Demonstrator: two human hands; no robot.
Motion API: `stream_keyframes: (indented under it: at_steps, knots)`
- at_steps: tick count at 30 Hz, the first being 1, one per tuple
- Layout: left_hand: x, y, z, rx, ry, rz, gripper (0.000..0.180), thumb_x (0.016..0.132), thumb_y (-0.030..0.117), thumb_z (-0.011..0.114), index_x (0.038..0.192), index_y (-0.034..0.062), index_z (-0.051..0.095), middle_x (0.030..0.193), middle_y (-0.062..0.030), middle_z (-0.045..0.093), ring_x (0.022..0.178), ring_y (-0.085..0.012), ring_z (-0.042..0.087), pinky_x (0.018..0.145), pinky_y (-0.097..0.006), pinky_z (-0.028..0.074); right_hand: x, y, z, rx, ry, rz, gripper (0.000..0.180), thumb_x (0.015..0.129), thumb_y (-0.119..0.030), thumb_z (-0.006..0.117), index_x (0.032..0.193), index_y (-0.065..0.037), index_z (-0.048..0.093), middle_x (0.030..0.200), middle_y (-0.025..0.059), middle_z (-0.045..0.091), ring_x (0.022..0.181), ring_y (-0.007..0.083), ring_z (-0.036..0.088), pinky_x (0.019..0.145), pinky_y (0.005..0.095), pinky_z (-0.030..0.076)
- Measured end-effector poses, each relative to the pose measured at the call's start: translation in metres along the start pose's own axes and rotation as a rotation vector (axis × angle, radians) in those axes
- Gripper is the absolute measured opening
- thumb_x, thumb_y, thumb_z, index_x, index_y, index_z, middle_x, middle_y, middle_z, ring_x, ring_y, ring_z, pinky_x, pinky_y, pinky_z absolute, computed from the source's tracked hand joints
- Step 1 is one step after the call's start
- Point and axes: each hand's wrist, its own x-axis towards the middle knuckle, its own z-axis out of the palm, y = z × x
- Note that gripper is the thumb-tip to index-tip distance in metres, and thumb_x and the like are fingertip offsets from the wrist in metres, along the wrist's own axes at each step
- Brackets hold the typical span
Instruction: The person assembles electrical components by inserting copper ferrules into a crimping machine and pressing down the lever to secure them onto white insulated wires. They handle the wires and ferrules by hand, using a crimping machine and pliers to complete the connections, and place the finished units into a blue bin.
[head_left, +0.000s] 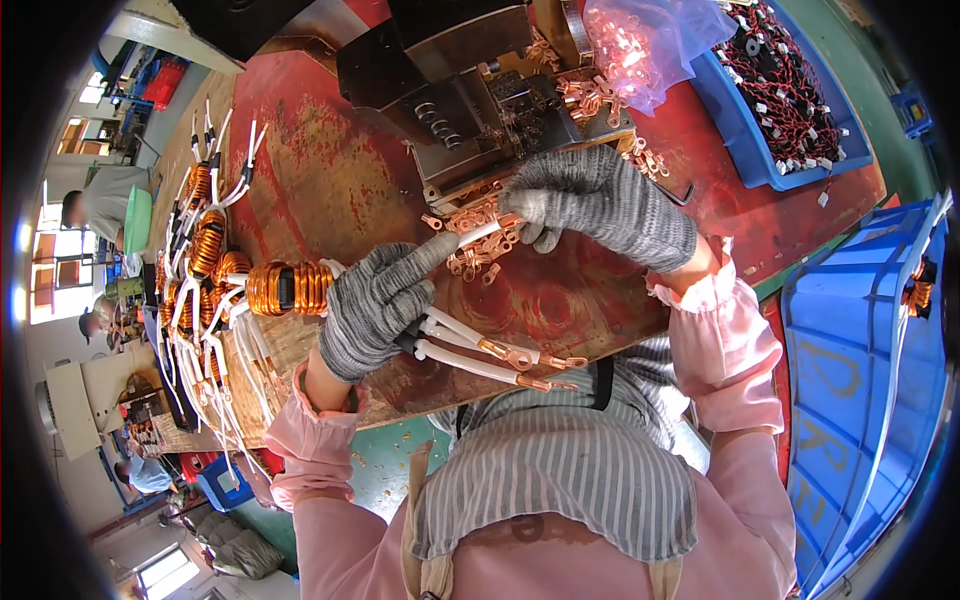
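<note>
My left hand, in a grey knit glove, closes around the white-sleeved leads of a copper-wound coil. One white lead runs out past its forefinger toward my right hand. At that lead's tip, my right hand, gloved the same way, pinches a copper terminal lug. Below my left hand, other white leads of the coil stick out, ending in copper lugs. Loose copper lugs lie heaped under the lead, partly hidden by my hands.
A dark metal press stands just beyond my hands. More wound coils with white leads pile up at left. At right are a clear bag of lugs, a hex key, a blue tray of small wired parts and a large blue bin.
</note>
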Motion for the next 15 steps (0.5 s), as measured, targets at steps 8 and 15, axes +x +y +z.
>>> stream_keyframes:
  at_steps: [8,15]
  knots:
    - [0.001,-0.002,0.003,0.065,0.084,0.019,0.040,0.061,0.014,0.064,0.098,0.0070,0.049,0.122,-0.0167,0.054,0.089,-0.0356,0.060,0.068,-0.040,0.052,-0.013,0.020,0.029,0.535,0.218,0.214,0.030,0.086,-0.019,0.063,0.105,0.004,0.059,0.088,0.0062,0.063,0.079,0.0132,0.062,0.071,0.0246,0.053]
    - [0.008,-0.010,0.003,0.046,0.118,0.011,0.046,0.058,0.011,0.066,0.102,0.0067,0.050,0.120,-0.0158,0.057,0.088,-0.0352,0.061,0.068,-0.039,0.052,0.005,0.012,0.013,0.156,0.233,-0.018,0.023,0.085,-0.018,0.064,0.100,0.000,0.063,0.080,0.0028,0.063,0.070,0.0092,0.058,0.064,0.0220,0.049]
